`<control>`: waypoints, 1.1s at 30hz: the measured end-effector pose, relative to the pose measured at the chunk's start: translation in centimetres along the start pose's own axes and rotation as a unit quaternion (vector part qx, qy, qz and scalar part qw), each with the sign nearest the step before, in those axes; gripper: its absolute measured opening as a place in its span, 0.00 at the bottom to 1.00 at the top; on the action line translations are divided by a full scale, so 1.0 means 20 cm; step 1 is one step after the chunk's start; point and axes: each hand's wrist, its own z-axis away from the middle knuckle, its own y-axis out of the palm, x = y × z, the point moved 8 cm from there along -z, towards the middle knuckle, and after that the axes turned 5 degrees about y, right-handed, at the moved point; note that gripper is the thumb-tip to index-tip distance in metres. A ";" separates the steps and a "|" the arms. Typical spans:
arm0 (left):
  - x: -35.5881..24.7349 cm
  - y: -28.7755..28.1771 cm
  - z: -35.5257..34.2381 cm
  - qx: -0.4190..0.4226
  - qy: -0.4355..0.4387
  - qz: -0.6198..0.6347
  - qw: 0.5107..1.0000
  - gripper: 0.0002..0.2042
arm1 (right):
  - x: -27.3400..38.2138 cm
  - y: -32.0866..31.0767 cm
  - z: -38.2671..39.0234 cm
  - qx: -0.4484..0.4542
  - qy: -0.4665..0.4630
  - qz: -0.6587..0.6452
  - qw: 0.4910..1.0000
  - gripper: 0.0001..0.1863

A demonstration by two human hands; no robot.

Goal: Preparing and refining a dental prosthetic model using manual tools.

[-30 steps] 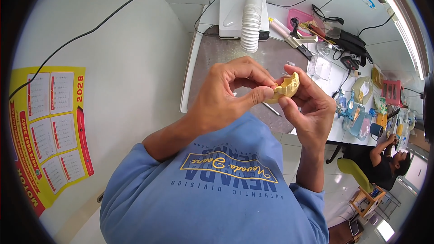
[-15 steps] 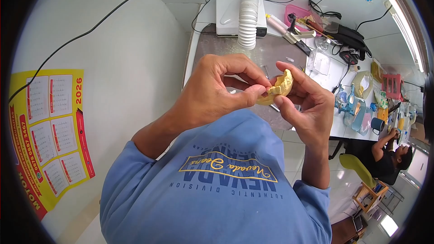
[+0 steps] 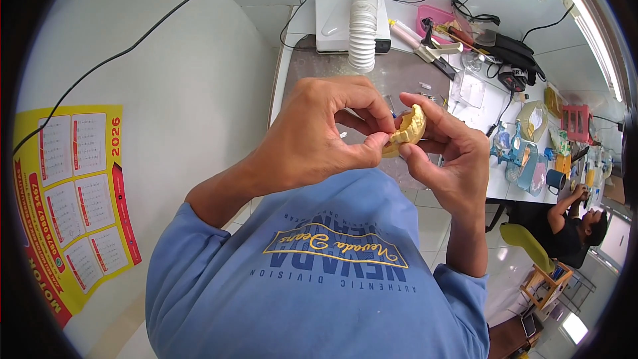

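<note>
Between both hands is a yellow plaster dental cast (image 3: 412, 126), tilted, with its tooth row showing. My right hand (image 3: 446, 156) grips it from the right, index finger behind and thumb at the lower edge. My left hand (image 3: 319, 129) has thumb and fingers pinched at the cast's left end; whether anything small is between those fingertips I cannot make out. Under the hands lies a brown-grey mat (image 3: 312, 60), partly hidden, with a few small items on it.
A white machine with ribbed hose (image 3: 362, 26) stands at the back. Rightward are tools, a pink tray (image 3: 426, 18), containers (image 3: 522, 159) and a blue mug (image 3: 555, 179). A seated person (image 3: 571, 229) works at far right. A wall (image 3: 173, 126) with hanging calendar is leftward.
Both hands and the cast have shifted a little to the left since one second ago. The cast's angle has changed slightly, and the background has moved slightly up in the picture.
</note>
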 end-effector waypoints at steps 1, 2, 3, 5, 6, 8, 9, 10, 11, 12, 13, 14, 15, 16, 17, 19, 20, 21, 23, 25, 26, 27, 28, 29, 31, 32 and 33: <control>0.00 0.00 0.00 0.000 0.000 0.000 1.000 0.07 | 0.00 0.00 0.00 0.000 -0.006 -0.001 1.000 0.28; 0.00 0.00 0.01 -0.008 0.005 0.000 1.000 0.07 | 0.00 0.00 0.00 0.000 -0.006 -0.001 1.000 0.28; -0.01 0.00 0.01 -0.016 0.009 0.000 1.000 0.07 | 0.00 0.00 0.00 -0.002 -0.006 0.001 1.000 0.27; 0.00 0.01 0.01 -0.018 0.008 0.000 1.000 0.07 | -0.01 0.00 0.00 -0.003 -0.007 0.002 1.000 0.27; 0.00 0.01 0.01 -0.020 0.007 -0.001 1.000 0.07 | -0.01 0.00 0.00 -0.003 -0.013 0.011 1.000 0.27; 0.00 0.01 0.02 -0.020 0.005 -0.008 1.000 0.07 | -0.01 0.01 0.00 -0.002 -0.018 0.019 1.000 0.27; 0.01 0.01 0.02 -0.021 0.004 -0.015 1.000 0.07 | -0.01 0.01 0.00 -0.004 -0.019 0.027 0.999 0.27; 0.01 0.01 0.02 -0.021 0.004 -0.015 1.000 0.07 | -0.01 0.01 0.00 -0.006 -0.020 0.035 0.999 0.27; 0.02 0.01 0.02 -0.023 -0.003 -0.017 1.000 0.07 | -0.02 0.01 -0.01 -0.005 -0.020 0.035 0.999 0.27; 0.03 0.01 0.02 -0.025 -0.010 -0.018 0.999 0.07 | -0.03 0.01 -0.01 -0.006 -0.012 0.027 1.000 0.27; 0.03 0.01 0.03 -0.025 -0.010 -0.019 0.999 0.07 | -0.04 0.01 -0.01 -0.008 -0.004 0.018 1.000 0.27; 0.04 0.02 0.03 -0.029 -0.018 -0.018 0.999 0.06 | -0.04 0.01 -0.01 -0.008 -0.004 0.018 1.000 0.27; 0.05 0.02 0.03 -0.034 -0.030 -0.014 0.999 0.06 | -0.04 0.01 -0.01 -0.008 -0.001 0.019 1.000 0.27; 0.05 0.03 0.03 -0.032 -0.025 -0.017 0.999 0.06 | -0.05 0.01 -0.01 -0.011 0.008 0.019 1.000 0.27; 0.06 0.03 0.04 -0.053 -0.042 0.019 0.998 0.06 | -0.05 0.01 -0.01 -0.008 0.002 0.020 1.000 0.27; 0.07 0.02 0.04 -0.071 -0.058 0.054 0.994 0.06 | -0.07 -0.02 -0.01 -0.026 0.026 -0.052 0.998 0.26; 0.07 0.02 0.04 -0.070 -0.059 0.084 0.992 0.06 | -0.07 -0.02 -0.01 -0.027 0.025 -0.052 0.998 0.26; 0.07 0.02 0.04 -0.068 -0.061 0.115 0.989 0.06 | -0.07 -0.02 -0.01 -0.022 0.029 -0.046 0.998 0.26; 0.07 0.01 0.03 -0.041 -0.058 0.084 0.994 0.06 | -0.08 -0.02 -0.02 -0.016 0.033 -0.038 0.999 0.26; 0.07 0.01 0.02 -0.015 -0.056 0.050 0.997 0.06 | -0.09 -0.02 -0.02 -0.013 0.025 -0.021 0.999 0.26; 0.09 0.01 0.01 0.003 -0.066 0.049 0.997 0.05 | -0.10 -0.01 -0.02 -0.009 0.018 -0.025 0.999 0.26; 0.10 0.02 0.01 0.026 -0.074 0.049 0.996 0.05 | -0.11 -0.01 -0.02 -0.008 0.013 -0.036 0.999 0.26; 0.12 0.01 0.00 0.029 -0.075 0.049 0.996 0.05 | -0.14 -0.01 -0.02 -0.010 0.009 -0.047 0.999 0.26; 0.18 0.02 0.01 0.048 -0.124 0.049 0.990 0.05 | -0.17 0.00 -0.01 -0.004 0.020 -0.050 0.999 0.26; 0.28 0.06 0.04 0.086 -0.169 0.053 0.981 0.05 | -0.27 0.03 0.02 0.007 0.043 -0.097 0.994 0.27; 0.33 0.08 0.05 0.094 -0.170 0.063 0.979 0.05 | -0.34 0.05 0.03 0.007 0.071 -0.117 0.991 0.27; 0.38 0.11 0.08 0.105 -0.180 0.073 0.975 0.05 | -0.41 0.07 0.06 0.009 0.096 -0.122 0.988 0.28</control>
